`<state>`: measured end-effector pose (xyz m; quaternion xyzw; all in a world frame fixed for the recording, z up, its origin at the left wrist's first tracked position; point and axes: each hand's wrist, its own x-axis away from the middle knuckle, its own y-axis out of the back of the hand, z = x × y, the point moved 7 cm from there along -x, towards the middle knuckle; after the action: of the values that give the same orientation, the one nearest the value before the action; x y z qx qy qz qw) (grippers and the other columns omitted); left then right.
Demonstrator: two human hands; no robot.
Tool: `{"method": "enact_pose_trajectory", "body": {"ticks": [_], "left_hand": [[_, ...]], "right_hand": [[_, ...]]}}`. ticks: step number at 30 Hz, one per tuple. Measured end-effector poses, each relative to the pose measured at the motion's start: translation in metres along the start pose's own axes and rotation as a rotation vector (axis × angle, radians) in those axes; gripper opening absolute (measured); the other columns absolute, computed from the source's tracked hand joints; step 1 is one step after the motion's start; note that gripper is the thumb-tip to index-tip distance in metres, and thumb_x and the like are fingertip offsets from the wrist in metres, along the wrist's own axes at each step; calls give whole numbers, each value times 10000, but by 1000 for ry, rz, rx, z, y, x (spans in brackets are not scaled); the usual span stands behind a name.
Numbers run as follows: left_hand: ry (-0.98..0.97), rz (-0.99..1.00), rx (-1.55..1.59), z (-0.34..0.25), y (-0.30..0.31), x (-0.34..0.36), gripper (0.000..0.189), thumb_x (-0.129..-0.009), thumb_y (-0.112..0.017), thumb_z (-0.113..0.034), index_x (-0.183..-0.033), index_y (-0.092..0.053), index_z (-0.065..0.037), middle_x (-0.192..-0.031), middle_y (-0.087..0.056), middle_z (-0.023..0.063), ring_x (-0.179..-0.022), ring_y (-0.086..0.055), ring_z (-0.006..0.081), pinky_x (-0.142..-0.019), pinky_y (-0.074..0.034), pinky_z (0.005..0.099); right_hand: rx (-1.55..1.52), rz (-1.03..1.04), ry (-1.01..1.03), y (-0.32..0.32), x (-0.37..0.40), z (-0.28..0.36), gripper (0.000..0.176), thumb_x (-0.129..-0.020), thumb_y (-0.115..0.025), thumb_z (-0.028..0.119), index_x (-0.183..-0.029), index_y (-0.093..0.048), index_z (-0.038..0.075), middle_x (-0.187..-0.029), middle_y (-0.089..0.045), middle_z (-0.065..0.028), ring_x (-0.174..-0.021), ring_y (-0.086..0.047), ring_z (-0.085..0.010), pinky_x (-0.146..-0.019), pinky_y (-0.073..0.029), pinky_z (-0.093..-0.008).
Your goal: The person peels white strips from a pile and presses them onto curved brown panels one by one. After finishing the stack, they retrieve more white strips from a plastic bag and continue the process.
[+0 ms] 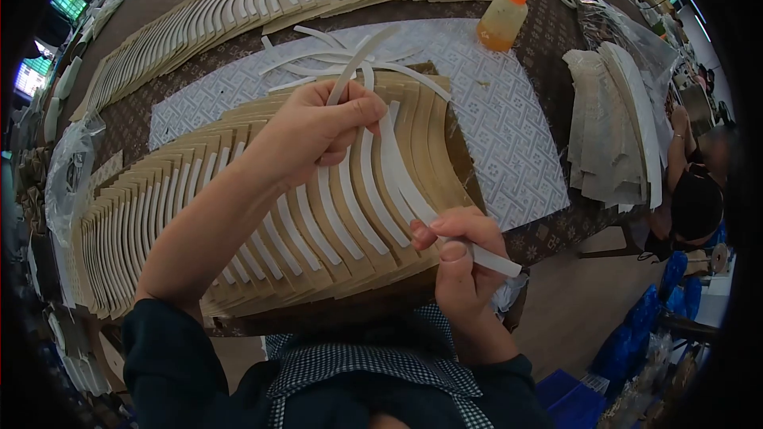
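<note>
My left hand (334,121) is closed in a pinch over the overlapping brown curved pieces (433,139), and a white strip (359,63) sticks up out of its fingers. Lower and to the right, my right hand (469,258) grips a long white strip (413,197) between thumb and fingers. That strip's lower end pokes out past the hand, while its upper end reaches close to my left fingertips. Along the fanned row, many brown pieces carry a narrow white strip (338,222). Loose white strips (318,56) lie in a pile just beyond my left hand.
An orange-tipped squeeze bottle (502,22) stands on the patterned white sheet (517,119). Another fanned row (262,4) of brown pieces with white strips runs along the back. Stacked curved pieces (596,127) lie at the right edge, with another person (695,199) beyond.
</note>
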<state>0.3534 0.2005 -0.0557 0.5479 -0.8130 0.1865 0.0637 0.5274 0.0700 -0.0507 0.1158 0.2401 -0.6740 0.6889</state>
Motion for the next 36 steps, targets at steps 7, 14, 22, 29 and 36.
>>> {"method": "enact_pose_trajectory", "body": {"ticks": [7, 14, 22, 29, 36], "left_hand": [[11, -23, -67, -3, 10, -33, 114, -929, -692, -132, -973, -629, -48, -767, -577, -22, -475, -343, -2, -402, -253, 191], [38, 30, -200, 2, 4, -74, 176, -907, -720, -153, -975, -625, -21, -768, -583, -10, -468, -346, 0, -404, -274, 185], [-158, 28, -888, -8, -8, -98, 181, -826, -714, -157, -887, -698, 13, -773, -662, 27, -705, -572, 70, -650, -477, 251], [-196, 38, -1041, -2, -14, -106, 217, -822, -705, -172, -888, -700, 35, -784, -685, 59, -735, -606, 105, -709, -507, 291], [-301, -51, -1107, -6, -18, -102, 221, -815, -696, -173, -873, -700, 40, -728, -674, 83, -685, -607, 124, -683, -508, 308]], "right_hand": [[362, 51, 123, 2, -8, 8, 195, -901, -655, 30, -1086, -604, 0, -960, -655, -141, -816, -655, -188, -749, -552, -292], [599, 69, 174, 6, -23, 5, 281, -775, -768, -40, -1033, -673, 17, -940, -695, -114, -787, -688, -222, -649, -559, -289], [604, 55, 186, 8, -26, -8, 277, -769, -773, -31, -1027, -688, 27, -936, -687, -112, -736, -667, -206, -589, -533, -283], [622, 19, 197, 14, -24, -10, 281, -768, -779, -17, -1032, -696, 38, -941, -681, -108, -727, -650, -194, -568, -517, -278], [633, -2, 164, 17, -22, -10, 293, -765, -776, -28, -1039, -696, 33, -950, -680, -110, -746, -655, -194, -577, -524, -279]]}}
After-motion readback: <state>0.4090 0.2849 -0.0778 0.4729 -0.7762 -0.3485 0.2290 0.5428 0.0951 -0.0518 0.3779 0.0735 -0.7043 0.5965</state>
